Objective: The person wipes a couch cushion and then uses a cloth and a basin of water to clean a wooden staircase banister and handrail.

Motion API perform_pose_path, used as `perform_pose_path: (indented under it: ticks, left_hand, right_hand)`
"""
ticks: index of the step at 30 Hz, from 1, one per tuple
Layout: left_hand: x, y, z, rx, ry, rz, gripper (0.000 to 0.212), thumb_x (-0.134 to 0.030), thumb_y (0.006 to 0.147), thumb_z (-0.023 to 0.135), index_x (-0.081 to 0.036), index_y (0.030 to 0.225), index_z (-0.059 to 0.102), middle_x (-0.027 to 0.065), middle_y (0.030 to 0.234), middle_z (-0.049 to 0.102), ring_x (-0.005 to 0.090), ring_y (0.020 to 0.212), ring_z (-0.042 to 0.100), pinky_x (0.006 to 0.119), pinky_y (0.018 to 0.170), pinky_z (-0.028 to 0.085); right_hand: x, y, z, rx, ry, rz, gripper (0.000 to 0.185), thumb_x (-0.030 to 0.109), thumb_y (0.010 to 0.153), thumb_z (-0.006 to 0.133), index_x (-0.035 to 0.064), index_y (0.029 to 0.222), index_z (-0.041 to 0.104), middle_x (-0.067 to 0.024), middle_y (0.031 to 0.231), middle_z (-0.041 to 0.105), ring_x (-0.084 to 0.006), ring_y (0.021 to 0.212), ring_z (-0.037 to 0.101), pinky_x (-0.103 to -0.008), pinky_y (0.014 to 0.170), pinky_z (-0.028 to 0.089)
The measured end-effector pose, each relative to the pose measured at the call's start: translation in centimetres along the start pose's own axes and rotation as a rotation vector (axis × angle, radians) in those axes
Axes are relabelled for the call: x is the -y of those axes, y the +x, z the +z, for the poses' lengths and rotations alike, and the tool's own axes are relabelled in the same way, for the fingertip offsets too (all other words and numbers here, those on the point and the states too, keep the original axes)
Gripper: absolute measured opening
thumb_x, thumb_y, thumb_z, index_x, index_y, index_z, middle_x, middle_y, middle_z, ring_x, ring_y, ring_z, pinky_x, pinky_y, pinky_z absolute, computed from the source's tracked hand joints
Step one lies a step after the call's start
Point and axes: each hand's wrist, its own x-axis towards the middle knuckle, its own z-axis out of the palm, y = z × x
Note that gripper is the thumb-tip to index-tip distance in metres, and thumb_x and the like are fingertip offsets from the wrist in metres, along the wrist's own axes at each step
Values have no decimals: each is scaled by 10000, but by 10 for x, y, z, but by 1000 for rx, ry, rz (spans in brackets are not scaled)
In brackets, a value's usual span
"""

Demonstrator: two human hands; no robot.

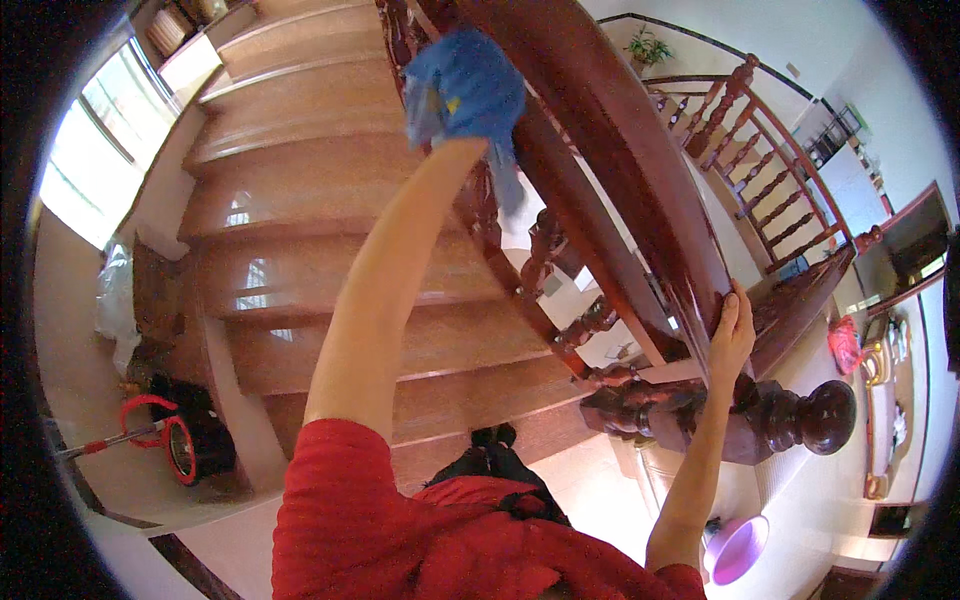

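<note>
A blue cloth (pixel 469 90) with a small yellow patch wraps around my left hand, so its fingers are hidden; only the wrist (pixel 469 152) shows below it. That hand is at the inner side of the dark, glossy wooden stair railing, over the upper balusters (pixel 544 240). My right hand (pixel 735 330) grips the lower end of the broad wooden handrail (pixel 637 157), thumb on top. Just below it stands the turned newel post (pixel 750 420) with a round knob.
Polished brown stairs (pixel 315 180) rise ahead of my feet (pixel 493 435). A purple basin (pixel 739 551) sits on the floor at lower right. To the left are a black and red spin-mop bucket (pixel 199 442) and a clear plastic bag (pixel 116 292). Another balustrade (pixel 772 157) stands at right.
</note>
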Motion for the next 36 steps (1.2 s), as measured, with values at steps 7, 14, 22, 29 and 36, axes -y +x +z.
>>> perform_pose_path:
  ticks: [7,14,22,29,36]
  left_hand:
    - [-13,-46,-57,-5,-189,190,380,-387,852,496,-33,940,603,146,751,610,287,665,573,463,613,444]
    - [15,14,-15,78,-106,55,363,-368,849,498,-33,947,597,147,770,609,287,684,572,455,628,443]
    - [39,67,4,56,-69,-37,345,-347,846,500,-32,954,590,147,792,607,288,705,570,445,645,443]
    - [40,68,-33,-37,-28,44,330,-328,844,501,-31,960,584,148,810,605,289,724,568,437,660,442]
    - [-84,-31,-95,-133,-354,396,315,-309,841,503,-30,966,578,149,829,604,289,743,567,429,675,441]
  right_hand:
    - [7,1,-5,29,55,-46,360,263,917,440,5,1140,555,-149,1076,598,-230,965,568,-314,849,418]
    - [0,4,-5,-22,-1,-101,336,263,871,488,36,1102,576,-165,1078,589,-323,994,549,-384,873,408]
    - [-1,3,-17,-90,-59,-122,333,280,898,467,34,1089,585,-146,1052,602,-295,977,558,-352,862,412]
    - [5,-3,-9,-165,8,-97,264,187,848,540,26,1052,586,-164,1052,584,-316,963,552,-380,883,408]
    - [-22,-14,-25,-527,223,2,347,172,890,487,20,1200,452,-174,1246,357,-290,1172,362,-375,973,320]
